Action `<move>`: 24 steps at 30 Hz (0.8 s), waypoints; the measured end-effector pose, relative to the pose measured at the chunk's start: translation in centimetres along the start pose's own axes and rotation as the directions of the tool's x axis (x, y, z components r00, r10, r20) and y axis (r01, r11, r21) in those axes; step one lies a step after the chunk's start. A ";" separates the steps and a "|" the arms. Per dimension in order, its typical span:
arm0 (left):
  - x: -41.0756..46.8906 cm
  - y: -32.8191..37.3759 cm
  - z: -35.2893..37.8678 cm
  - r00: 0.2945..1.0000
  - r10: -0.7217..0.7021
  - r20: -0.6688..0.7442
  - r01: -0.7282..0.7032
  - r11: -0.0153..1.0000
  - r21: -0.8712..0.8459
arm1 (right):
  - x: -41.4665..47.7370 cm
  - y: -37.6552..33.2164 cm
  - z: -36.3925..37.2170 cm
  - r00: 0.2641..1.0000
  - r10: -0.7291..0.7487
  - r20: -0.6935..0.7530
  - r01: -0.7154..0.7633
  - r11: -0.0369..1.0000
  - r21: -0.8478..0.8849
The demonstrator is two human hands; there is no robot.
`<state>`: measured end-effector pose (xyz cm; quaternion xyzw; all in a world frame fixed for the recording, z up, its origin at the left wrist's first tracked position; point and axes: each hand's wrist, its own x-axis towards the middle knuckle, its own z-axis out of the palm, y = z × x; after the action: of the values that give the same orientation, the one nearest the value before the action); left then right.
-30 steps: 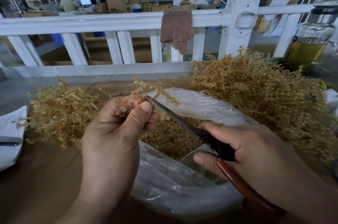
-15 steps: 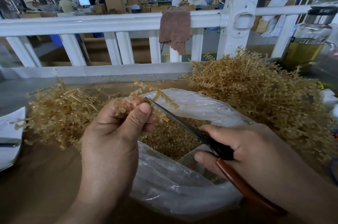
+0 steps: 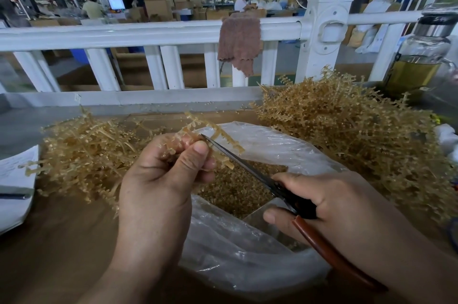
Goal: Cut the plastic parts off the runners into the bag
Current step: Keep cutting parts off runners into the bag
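In the centre of the frame the left hand [image 3: 158, 179] pinches a tan plastic runner [image 3: 229, 140] between its thumb and curled fingers, holding it above the open mouth of a clear plastic bag [image 3: 247, 266]. The right hand [image 3: 334, 204], at lower right, is wrapped round the red-brown handles of a pair of scissors [image 3: 247, 166]; the dark blades point up and left, and their tip reaches the runner just beside the left thumb. Whether the blades are parted is too fine to tell. The bag lies on the brown counter [image 3: 49, 241] and holds a heap of small cut parts [image 3: 238, 187]. A large pile of runners [image 3: 347, 135] lies at right, touching the bag, and a flatter pile [image 3: 84, 155] at left. Behind runs a white railing [image 3: 148, 33] with a brown cloth [image 3: 239, 43] draped over it.
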<state>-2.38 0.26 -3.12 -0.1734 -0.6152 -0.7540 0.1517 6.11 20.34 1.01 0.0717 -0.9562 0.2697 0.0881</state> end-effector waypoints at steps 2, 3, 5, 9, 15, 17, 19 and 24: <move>0.0 0.1 0.1 1.000 -0.024 -0.011 0.023 1.000 -0.005 | 0.0 0.1 0.2 1.000 0.011 -0.004 -0.011 1.000 0.002; -0.1 0.2 0.0 1.000 -0.024 -0.016 0.024 1.000 0.006 | 0.1 0.1 0.3 1.000 0.013 -0.007 -0.013 1.000 -0.003; -0.1 0.4 0.1 1.000 -0.004 -0.023 0.005 0.999 0.053 | 0.1 0.2 0.4 1.000 0.014 -0.009 -0.014 1.000 -0.020; -0.1 0.6 0.0 0.999 -0.030 -0.031 0.031 0.998 0.055 | 0.2 0.2 0.3 1.000 0.012 -0.012 -0.011 0.999 0.053; 0.2 0.9 0.0 0.999 -0.047 0.013 0.048 0.998 -0.043 | 0.0 0.1 0.4 1.000 0.010 0.012 -0.012 0.994 0.110; 0.2 0.9 0.0 0.999 -0.049 0.019 0.050 0.998 -0.046 | 0.0 0.0 0.3 1.000 -0.001 0.017 0.000 0.998 0.058; 0.2 1.0 0.2 0.998 -0.061 0.010 0.062 0.997 -0.050 | 0.0 -0.2 0.2 1.000 -0.009 0.017 0.009 1.000 0.005; 0.2 1.1 0.4 0.981 -0.190 -0.035 0.183 0.973 -0.144 | 0.1 -0.4 0.1 0.999 -0.017 0.030 0.019 0.999 -0.049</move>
<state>-2.06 0.41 -1.98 -0.1069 -0.5706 -0.8101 0.0826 6.03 19.96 1.12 0.0821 -0.9631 0.2441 0.0779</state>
